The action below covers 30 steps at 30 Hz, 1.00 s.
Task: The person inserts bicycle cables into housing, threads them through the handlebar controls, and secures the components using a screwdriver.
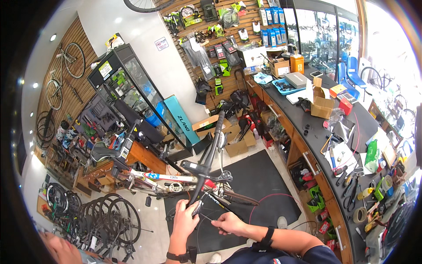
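A bicycle's black handlebar (205, 169) stretches away from me above its white, red and blue frame (169, 177). My left hand (184, 219) is closed around the near end of the bar, at the black brake lever (197, 208). Just to the right, my right hand (229, 223) is pinched on a thin cable (207, 217) that runs toward the lever. The cable's end inside the fingers is hidden. Past the bar, the bicycle's wheel (239, 197) shows over a black mat (259, 180).
A dark workbench (303, 125) curves along my right, with pliers, tape, papers and boxes on it. A red cable (274, 194) loops over the mat. Several bicycles (116, 218) stand at left, near a person (61, 251) at the lower left. A glass cabinet (138, 83) stands beyond.
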Each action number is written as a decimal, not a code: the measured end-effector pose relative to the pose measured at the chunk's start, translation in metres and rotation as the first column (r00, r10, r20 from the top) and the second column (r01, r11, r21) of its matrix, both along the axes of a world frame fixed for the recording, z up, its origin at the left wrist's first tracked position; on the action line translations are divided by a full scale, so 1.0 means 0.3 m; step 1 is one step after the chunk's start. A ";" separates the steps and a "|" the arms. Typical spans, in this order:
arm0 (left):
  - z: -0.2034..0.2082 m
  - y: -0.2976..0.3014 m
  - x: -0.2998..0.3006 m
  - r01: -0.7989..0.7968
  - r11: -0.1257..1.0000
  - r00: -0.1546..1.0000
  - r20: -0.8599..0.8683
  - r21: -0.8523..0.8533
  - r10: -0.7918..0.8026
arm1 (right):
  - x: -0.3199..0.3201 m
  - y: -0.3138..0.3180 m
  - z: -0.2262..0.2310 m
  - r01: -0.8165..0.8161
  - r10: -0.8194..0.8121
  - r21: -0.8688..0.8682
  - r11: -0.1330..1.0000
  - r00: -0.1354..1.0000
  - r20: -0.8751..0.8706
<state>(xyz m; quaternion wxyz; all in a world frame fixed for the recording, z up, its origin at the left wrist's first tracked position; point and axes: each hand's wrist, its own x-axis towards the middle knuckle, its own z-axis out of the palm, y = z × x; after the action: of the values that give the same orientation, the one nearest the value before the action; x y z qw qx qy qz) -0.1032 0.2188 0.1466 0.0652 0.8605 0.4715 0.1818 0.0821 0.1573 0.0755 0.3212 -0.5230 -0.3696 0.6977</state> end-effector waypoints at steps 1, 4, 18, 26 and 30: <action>-0.005 0.000 -0.003 0.000 1.000 1.000 -0.011 -0.027 0.000 | 0.008 0.003 0.006 -0.039 0.032 -0.068 0.997 0.995 -0.094; 0.007 0.001 0.008 -0.007 0.999 1.000 0.003 -0.036 0.007 | 0.000 0.016 -0.017 -0.025 0.011 -0.091 0.996 0.989 -0.148; 0.023 -0.046 0.038 -0.056 0.998 0.998 -0.012 -0.025 0.056 | 0.090 0.008 0.045 -0.246 0.245 -0.018 0.969 0.968 -0.044; -0.048 -0.096 0.090 -0.237 0.946 0.971 0.018 0.221 0.239 | 0.479 0.046 0.160 -0.601 0.583 0.191 0.776 0.799 0.143; -0.058 -0.134 0.176 -0.399 0.872 0.908 -0.009 0.283 0.418 | 0.686 0.122 0.147 -0.604 0.561 0.290 0.742 0.797 0.224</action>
<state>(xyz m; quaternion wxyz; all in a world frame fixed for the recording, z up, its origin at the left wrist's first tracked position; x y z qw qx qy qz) -0.0503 0.1787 0.1293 -0.1111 0.7479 0.6145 0.2251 0.2880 0.1940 0.1195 0.1505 -0.3573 -0.6506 0.6530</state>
